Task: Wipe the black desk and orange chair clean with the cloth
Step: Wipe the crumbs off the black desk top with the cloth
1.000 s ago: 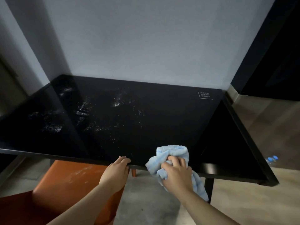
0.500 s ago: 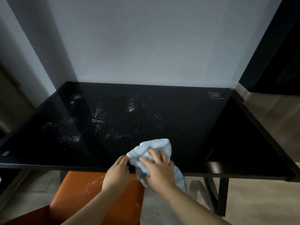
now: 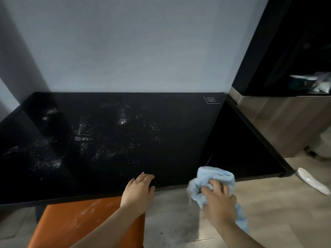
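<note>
two bare forearms are showing, reaching in from the bottom edge. the left hand point(image 3: 138, 191) and right hand point(image 3: 219, 203) are wearing no gloves. no sleeves, rings or watch are showing.

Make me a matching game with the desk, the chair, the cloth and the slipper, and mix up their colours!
Things:
1. desk
2. chair
3. cloth
4. slipper

Colours:
A. light blue
B. white
C. black
D. orange

Pairs: 1-C, 2-D, 3-A, 4-B
</note>
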The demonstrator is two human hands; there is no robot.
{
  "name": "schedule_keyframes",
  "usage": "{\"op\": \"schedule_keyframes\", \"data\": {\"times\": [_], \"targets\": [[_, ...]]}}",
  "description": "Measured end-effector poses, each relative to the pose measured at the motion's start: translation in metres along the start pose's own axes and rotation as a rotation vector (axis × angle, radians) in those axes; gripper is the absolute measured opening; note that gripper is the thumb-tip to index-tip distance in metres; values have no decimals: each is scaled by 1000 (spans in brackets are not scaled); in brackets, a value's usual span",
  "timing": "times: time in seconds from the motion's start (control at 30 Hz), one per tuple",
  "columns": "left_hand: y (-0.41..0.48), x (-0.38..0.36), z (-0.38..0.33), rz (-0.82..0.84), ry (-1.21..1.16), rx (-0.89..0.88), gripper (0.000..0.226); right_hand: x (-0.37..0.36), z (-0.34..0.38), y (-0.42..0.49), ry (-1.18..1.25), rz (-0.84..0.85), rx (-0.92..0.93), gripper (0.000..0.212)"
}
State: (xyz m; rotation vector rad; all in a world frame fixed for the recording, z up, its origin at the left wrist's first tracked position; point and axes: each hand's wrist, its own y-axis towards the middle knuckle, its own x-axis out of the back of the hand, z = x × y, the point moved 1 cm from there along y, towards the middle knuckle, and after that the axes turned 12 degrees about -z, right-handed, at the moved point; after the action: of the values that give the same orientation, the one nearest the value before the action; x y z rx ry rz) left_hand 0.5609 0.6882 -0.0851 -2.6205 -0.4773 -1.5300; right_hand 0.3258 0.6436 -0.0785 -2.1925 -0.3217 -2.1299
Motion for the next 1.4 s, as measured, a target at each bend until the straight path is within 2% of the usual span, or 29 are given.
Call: {"op": "schedule_keyframes", "data": {"times": [0.1,0.17,0.27,0.47,0.5,0.6,0.63,0.73,0.83,0.9,0.97,1.0,1.07,1.13,1.23,1.4], "targets": [[5,0,-6,6,-14,10,44,-3,-14,2,-50,189,-75,39],[8,-1,0,19,10,-6,44,1,-10,4,-117,219,-45,40],[8,-2,-15,40,13,-34,44,4,-31,5,-107,95,-39,40],[11,-8,-32,40,42,-40,46,16,-43,10,91,-22,-115,26],[10,-10,-35,47,43,-40,46,18,-47,11,180,-68,-139,22],[8,-14,-40,64,78,-35,46,32,-57,12,582,-340,-282,6],[8,-15,-40,64,97,-32,46,39,-59,15,661,-413,-303,8],[11,-14,-43,79,137,-13,50,53,-65,36,782,-578,-309,19],[23,-14,-50,72,164,-9,56,52,-69,66,774,-641,-239,6],[31,-16,-56,102,211,-7,60,41,-68,86,551,-556,-215,18],[37,-24,-59,186,283,30,65,22,-67,108,270,-294,-254,37],[39,-28,-58,219,313,76,68,15,-65,117,214,-156,-295,44],[43,-33,-55,249,325,207,73,3,-62,132,269,29,-420,53],[46,-37,-49,246,300,276,76,-10,-58,143,357,88,-436,62],[47,-38,-43,235,296,269,76,-17,-42,155,408,109,-275,71],[39,-35,-35,102,277,250,51,-10,-1,132,468,104,108,57]]}}
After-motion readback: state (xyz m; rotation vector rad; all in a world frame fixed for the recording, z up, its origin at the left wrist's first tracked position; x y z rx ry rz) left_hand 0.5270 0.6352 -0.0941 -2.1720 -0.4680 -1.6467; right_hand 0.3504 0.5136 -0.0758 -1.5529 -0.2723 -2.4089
